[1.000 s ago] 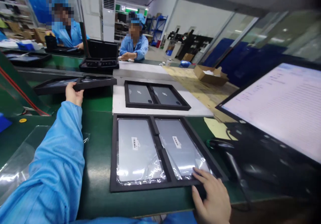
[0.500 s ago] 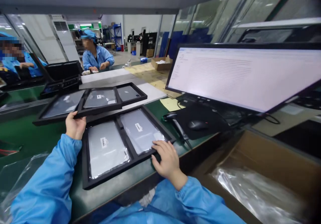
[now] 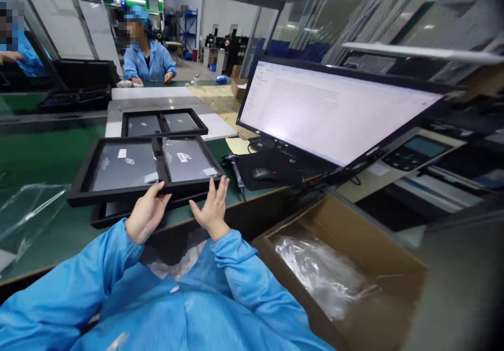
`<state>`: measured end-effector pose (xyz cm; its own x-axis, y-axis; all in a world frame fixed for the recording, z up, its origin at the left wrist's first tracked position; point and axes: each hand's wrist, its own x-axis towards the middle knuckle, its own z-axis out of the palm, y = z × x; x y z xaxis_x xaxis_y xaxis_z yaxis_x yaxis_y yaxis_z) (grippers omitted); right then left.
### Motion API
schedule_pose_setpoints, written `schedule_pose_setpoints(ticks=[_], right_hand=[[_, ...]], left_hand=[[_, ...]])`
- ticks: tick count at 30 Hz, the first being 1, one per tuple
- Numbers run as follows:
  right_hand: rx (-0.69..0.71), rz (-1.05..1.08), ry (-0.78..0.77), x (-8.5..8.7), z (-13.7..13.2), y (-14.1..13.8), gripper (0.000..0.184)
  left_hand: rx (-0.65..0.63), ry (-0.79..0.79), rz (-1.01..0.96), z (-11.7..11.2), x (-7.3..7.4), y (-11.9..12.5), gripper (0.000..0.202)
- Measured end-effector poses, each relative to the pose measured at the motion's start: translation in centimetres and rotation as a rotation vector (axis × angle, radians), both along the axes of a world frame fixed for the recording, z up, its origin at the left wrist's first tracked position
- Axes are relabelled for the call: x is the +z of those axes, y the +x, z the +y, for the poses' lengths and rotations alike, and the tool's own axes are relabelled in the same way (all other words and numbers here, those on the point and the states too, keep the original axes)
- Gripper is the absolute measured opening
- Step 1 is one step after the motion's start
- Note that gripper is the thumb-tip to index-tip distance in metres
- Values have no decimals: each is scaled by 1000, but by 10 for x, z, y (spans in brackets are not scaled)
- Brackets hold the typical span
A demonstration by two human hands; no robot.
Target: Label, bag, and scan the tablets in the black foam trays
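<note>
A black two-slot tray (image 3: 118,196) with two grey bagged tablets (image 3: 125,166) hangs just above another black tray (image 3: 103,215) on the green bench. My left hand (image 3: 145,215) grips the upper tray's near edge, thumb on top. My right hand (image 3: 211,208) rests against the same edge further right, fingers stretched up and apart.
A third tray (image 3: 163,123) with two tablets lies further back on a white sheet. A monitor (image 3: 326,112), a mouse (image 3: 263,173) and a handheld scanner (image 3: 235,170) stand at the right. An open cardboard box (image 3: 354,283) with plastic film sits below the bench. Two other people work at the back.
My left hand has carried the lifted tray from the far left over onto the near tray. My right hand left the lower tray's tablet and came up to the upper tray's edge.
</note>
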<state>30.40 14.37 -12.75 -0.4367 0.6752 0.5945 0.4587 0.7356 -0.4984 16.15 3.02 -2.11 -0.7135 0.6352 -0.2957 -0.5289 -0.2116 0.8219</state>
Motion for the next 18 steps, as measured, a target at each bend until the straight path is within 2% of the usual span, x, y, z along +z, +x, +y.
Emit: schedule_pose_setpoints(ticks=[2, 4, 6, 7, 8, 10, 12, 14, 15, 16, 18], right_hand=[[27, -2, 3, 1, -1, 2, 88], [44, 19, -10, 3, 0, 8, 82], [31, 61, -37, 6, 7, 17, 77], [17, 87, -58, 8, 13, 22, 75], [6, 114, -87, 11, 21, 26, 74], [9, 168, -173, 18, 40, 33, 73], [43, 207, -300, 24, 59, 34, 74], [66, 223, -438, 28, 73, 30, 71], [56, 230, -492, 28, 78, 27, 69], [32, 239, -530, 29, 81, 24, 68], [-36, 270, -551, 27, 85, 18, 65]], left_hand=[[-140, -32, -128, -9, -1, 14, 13], [-301, -85, -207, -27, 5, 22, 29], [-372, -137, -121, -54, 12, 20, 39], [-345, -155, 9, -68, 16, 14, 38], [-258, -163, 186, -82, 18, 5, 34], [40, -190, 567, -104, 20, -25, 29], [323, -316, 754, -114, 16, -65, 33], [410, -485, 655, -113, 12, -102, 38], [387, -519, 561, -110, 10, -116, 39], [341, -502, 470, -105, 9, -126, 40], [236, -366, 348, -96, 7, -132, 41]])
